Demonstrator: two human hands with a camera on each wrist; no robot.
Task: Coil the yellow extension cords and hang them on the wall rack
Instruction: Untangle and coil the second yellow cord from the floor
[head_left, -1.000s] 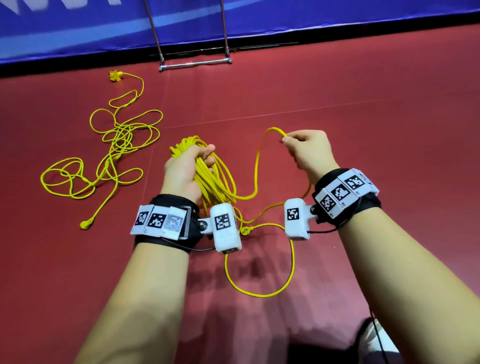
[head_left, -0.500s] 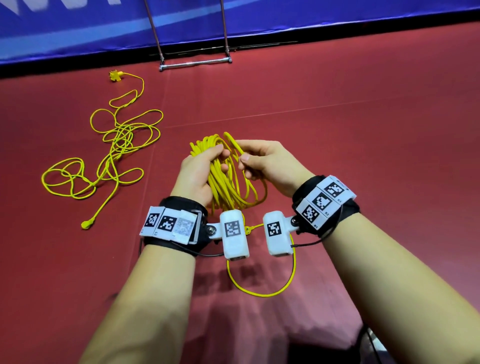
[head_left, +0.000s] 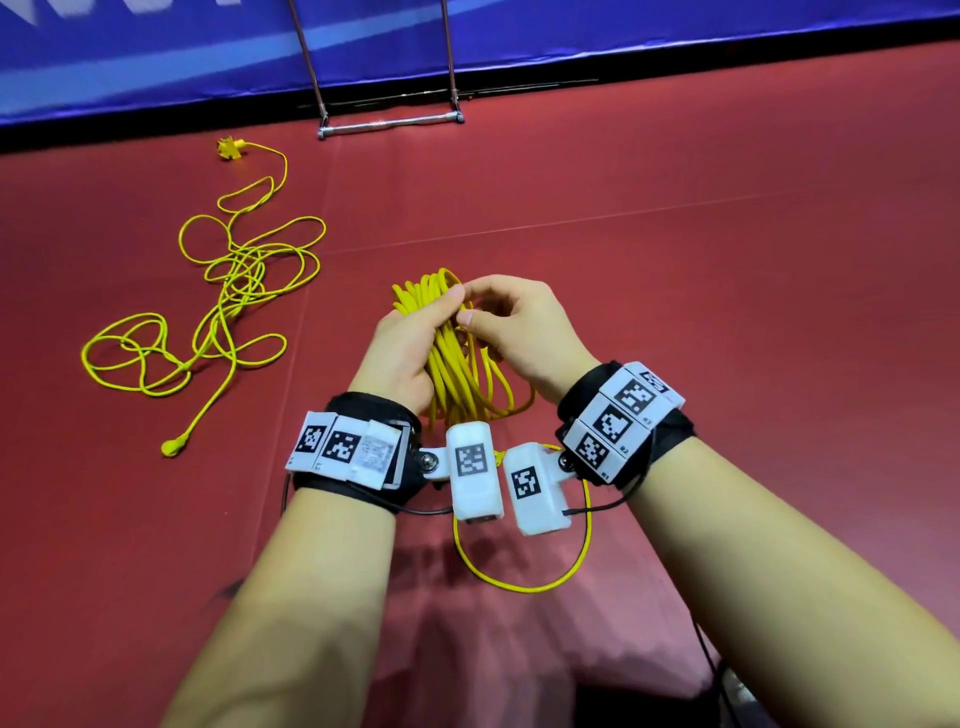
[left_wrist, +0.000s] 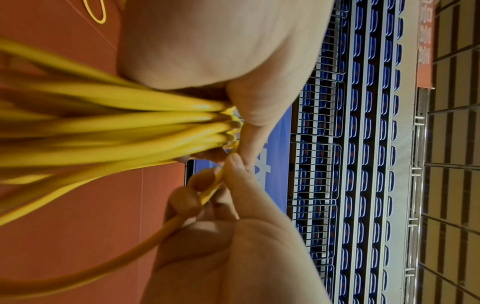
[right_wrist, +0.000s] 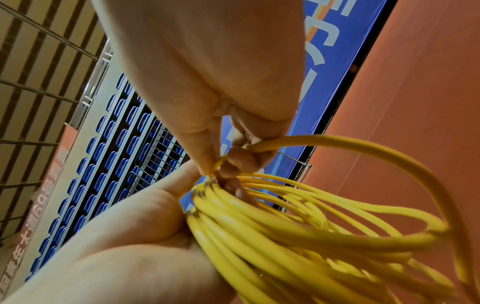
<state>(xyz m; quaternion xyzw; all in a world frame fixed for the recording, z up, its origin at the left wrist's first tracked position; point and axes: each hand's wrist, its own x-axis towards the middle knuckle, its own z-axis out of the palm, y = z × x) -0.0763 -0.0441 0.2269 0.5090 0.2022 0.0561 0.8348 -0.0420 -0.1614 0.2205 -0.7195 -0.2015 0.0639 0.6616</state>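
- The bundle of coiled yellow extension cord (head_left: 451, 358) hangs in the air above the red floor (head_left: 727, 312), its loops long from the fist down toward the person.
- The left hand (head_left: 402, 345) is wrapped around the top of the bundle; the right hand (head_left: 519, 327), touching it, pinches the newest strand (left_wrist: 210, 191) against the stack.
- Done well, each new loop should match the rest in length and lie flat, untwisted.
- A short tail loop (head_left: 519, 571) dangles below the bundle.
- Left of the bundle, a second, tangled yellow cord (head_left: 223, 312) sprawls; beyond, a metal rack foot (head_left: 389, 123).
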